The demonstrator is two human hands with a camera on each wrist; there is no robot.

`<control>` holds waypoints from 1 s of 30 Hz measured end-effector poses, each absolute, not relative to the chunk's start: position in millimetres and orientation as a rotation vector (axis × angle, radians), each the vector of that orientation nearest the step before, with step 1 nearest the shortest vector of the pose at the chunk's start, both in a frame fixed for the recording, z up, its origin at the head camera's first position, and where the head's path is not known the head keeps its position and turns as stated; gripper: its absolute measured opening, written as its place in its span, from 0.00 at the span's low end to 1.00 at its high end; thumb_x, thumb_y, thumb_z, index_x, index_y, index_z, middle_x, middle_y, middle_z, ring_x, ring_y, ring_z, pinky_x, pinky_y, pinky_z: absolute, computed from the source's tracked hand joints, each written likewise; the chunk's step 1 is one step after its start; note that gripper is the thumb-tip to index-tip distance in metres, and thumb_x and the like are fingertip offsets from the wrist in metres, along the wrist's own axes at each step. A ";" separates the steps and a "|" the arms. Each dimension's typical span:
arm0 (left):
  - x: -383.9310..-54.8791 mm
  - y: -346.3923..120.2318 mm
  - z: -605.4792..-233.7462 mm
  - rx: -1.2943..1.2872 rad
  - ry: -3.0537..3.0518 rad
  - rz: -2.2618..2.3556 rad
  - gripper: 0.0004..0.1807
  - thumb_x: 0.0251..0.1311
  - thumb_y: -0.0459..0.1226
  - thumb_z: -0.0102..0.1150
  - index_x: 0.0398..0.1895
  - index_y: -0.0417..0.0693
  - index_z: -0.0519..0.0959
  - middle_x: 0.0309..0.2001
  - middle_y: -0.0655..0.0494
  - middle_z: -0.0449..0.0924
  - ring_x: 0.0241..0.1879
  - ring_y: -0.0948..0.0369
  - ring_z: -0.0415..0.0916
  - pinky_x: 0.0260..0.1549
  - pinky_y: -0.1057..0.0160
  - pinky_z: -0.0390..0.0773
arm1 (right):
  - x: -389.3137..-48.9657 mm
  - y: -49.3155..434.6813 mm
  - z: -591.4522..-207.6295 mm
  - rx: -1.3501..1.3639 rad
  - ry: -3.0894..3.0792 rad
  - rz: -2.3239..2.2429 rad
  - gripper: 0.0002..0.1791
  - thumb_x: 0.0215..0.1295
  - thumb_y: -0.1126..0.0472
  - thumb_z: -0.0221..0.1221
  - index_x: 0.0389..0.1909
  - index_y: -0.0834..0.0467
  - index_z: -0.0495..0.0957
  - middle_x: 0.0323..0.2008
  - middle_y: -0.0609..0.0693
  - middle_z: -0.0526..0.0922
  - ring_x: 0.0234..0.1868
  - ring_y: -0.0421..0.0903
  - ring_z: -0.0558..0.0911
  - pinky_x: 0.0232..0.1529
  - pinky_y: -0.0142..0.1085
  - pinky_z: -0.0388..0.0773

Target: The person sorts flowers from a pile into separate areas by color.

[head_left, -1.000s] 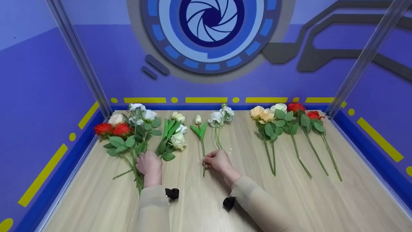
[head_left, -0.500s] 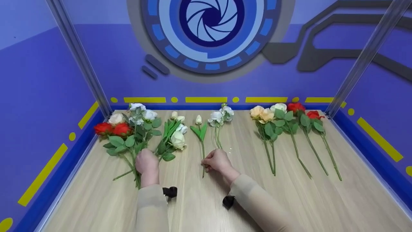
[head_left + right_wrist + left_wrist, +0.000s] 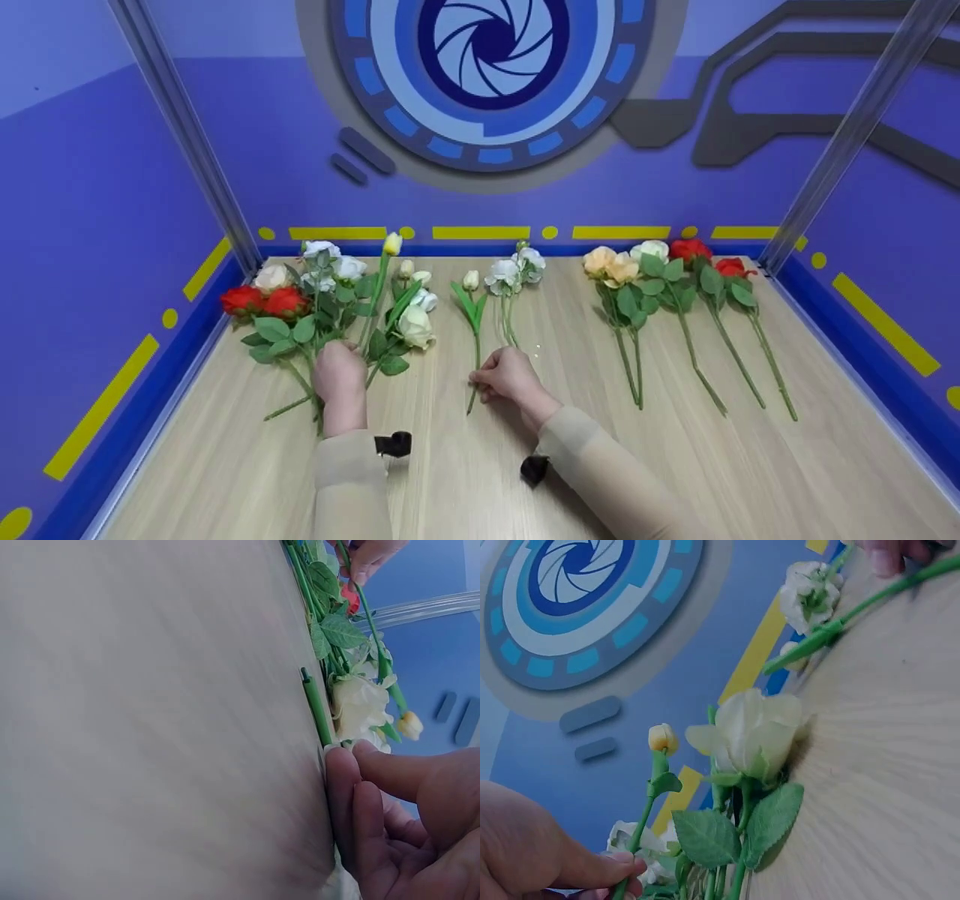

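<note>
My left hand (image 3: 341, 375) pinches the stem of a pale yellow tulip (image 3: 392, 244), whose head stands above the other flowers. In the left wrist view the thumb and fingers close on that tulip's green stem (image 3: 640, 831). Beneath and beside this hand lie red roses (image 3: 285, 301), white blossoms (image 3: 349, 267) and a cream rose (image 3: 416, 327). My right hand (image 3: 510, 376) pinches a white tulip (image 3: 470, 280) low on its stem, near the table's middle. Its stem end (image 3: 316, 709) shows past the fingers in the right wrist view.
White blossoms on a stem (image 3: 510, 274) lie just right of the white tulip. Farther right lie peach roses (image 3: 611, 266), a white rose (image 3: 649, 251) and red roses (image 3: 690, 251). Blue printed walls (image 3: 480, 202) enclose the wooden table (image 3: 450, 480).
The yellow tulip in my left hand has risen out from among the left flowers, and that hand has shifted slightly left. The white tulip has tilted a little to the right in my right hand.
</note>
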State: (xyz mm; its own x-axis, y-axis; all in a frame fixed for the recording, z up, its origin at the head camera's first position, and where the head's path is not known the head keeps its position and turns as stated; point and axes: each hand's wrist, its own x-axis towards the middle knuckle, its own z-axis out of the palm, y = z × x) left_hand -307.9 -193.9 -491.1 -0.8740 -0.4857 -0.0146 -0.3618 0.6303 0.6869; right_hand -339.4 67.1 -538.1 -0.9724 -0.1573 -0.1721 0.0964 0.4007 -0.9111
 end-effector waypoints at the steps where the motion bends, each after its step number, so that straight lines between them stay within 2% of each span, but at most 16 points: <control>1: -307.7 -192.8 -490.0 0.693 -2.667 -1.083 0.14 0.73 0.32 0.52 0.54 0.37 0.84 0.55 0.38 0.85 0.54 0.39 0.81 0.54 0.42 0.80 | -339.0 66.8 -537.9 -0.051 2.422 -1.611 0.10 0.62 0.70 0.69 0.25 0.62 0.79 0.19 0.49 0.83 0.14 0.39 0.79 0.20 0.31 0.82; 8: -308.1 -180.5 -476.6 0.620 -2.584 -1.308 0.14 0.75 0.36 0.56 0.54 0.37 0.83 0.53 0.36 0.85 0.54 0.40 0.81 0.53 0.44 0.79 | -334.4 61.7 -530.5 -0.110 2.457 -1.598 0.13 0.64 0.67 0.69 0.23 0.60 0.77 0.17 0.49 0.81 0.14 0.39 0.80 0.20 0.32 0.83; 13: -311.4 -168.4 -472.7 0.495 -2.516 -1.504 0.15 0.73 0.35 0.58 0.55 0.34 0.83 0.50 0.36 0.85 0.50 0.43 0.83 0.47 0.51 0.81 | -328.9 56.2 -521.9 -0.214 2.541 -1.541 0.11 0.64 0.64 0.70 0.24 0.61 0.82 0.18 0.49 0.85 0.15 0.38 0.81 0.19 0.28 0.77; 15: -313.6 -162.5 -473.3 0.430 -2.489 -1.560 0.14 0.72 0.34 0.59 0.54 0.32 0.83 0.48 0.36 0.85 0.47 0.45 0.84 0.43 0.56 0.82 | -326.5 53.2 -517.7 -0.265 2.535 -1.555 0.09 0.65 0.64 0.69 0.26 0.63 0.84 0.19 0.51 0.86 0.16 0.37 0.81 0.20 0.28 0.78; 18: -316.3 -152.3 -473.7 0.346 -2.444 -1.655 0.13 0.70 0.31 0.61 0.52 0.29 0.83 0.44 0.36 0.86 0.36 0.52 0.87 0.36 0.62 0.84 | -323.3 48.6 -512.3 -0.344 2.474 -1.636 0.08 0.66 0.65 0.68 0.30 0.66 0.86 0.22 0.55 0.88 0.18 0.37 0.83 0.24 0.32 0.83; 22: -318.5 -138.7 -474.0 0.277 -2.365 -1.846 0.11 0.68 0.28 0.62 0.49 0.26 0.82 0.39 0.38 0.87 0.27 0.64 0.82 0.31 0.66 0.83 | -319.8 43.7 -506.7 -0.389 2.318 -1.790 0.09 0.68 0.67 0.64 0.38 0.71 0.85 0.30 0.62 0.89 0.22 0.39 0.85 0.33 0.39 0.89; 24: -319.1 -132.3 -474.7 0.249 -2.329 -1.925 0.11 0.67 0.27 0.63 0.47 0.26 0.82 0.36 0.41 0.87 0.25 0.66 0.81 0.29 0.68 0.82 | -318.5 42.4 -504.9 -0.393 2.243 -1.839 0.10 0.70 0.66 0.63 0.42 0.73 0.84 0.34 0.65 0.90 0.26 0.40 0.87 0.37 0.41 0.89; 26: -319.5 -126.2 -475.6 0.221 -2.304 -1.981 0.10 0.66 0.27 0.64 0.46 0.26 0.82 0.33 0.43 0.88 0.25 0.67 0.80 0.29 0.69 0.82 | -317.5 42.1 -503.7 -0.391 2.189 -1.862 0.13 0.72 0.65 0.61 0.44 0.74 0.83 0.37 0.66 0.90 0.28 0.40 0.88 0.39 0.39 0.89; 30: -319.4 -114.6 -477.5 0.151 -2.289 -2.017 0.08 0.65 0.26 0.64 0.43 0.27 0.83 0.31 0.47 0.88 0.26 0.67 0.80 0.32 0.67 0.83 | -315.9 43.7 -502.4 -0.370 2.143 -1.904 0.15 0.73 0.64 0.61 0.46 0.75 0.82 0.36 0.61 0.91 0.28 0.37 0.88 0.37 0.33 0.86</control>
State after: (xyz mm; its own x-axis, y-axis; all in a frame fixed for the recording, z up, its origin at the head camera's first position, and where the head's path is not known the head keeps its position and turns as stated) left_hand -319.4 -114.6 -477.5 -0.9914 -0.1312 -0.0004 -0.0169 0.1247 0.9921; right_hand -315.9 43.7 -502.4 -0.9363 -0.3508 -0.0184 -0.0230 0.1136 -0.9933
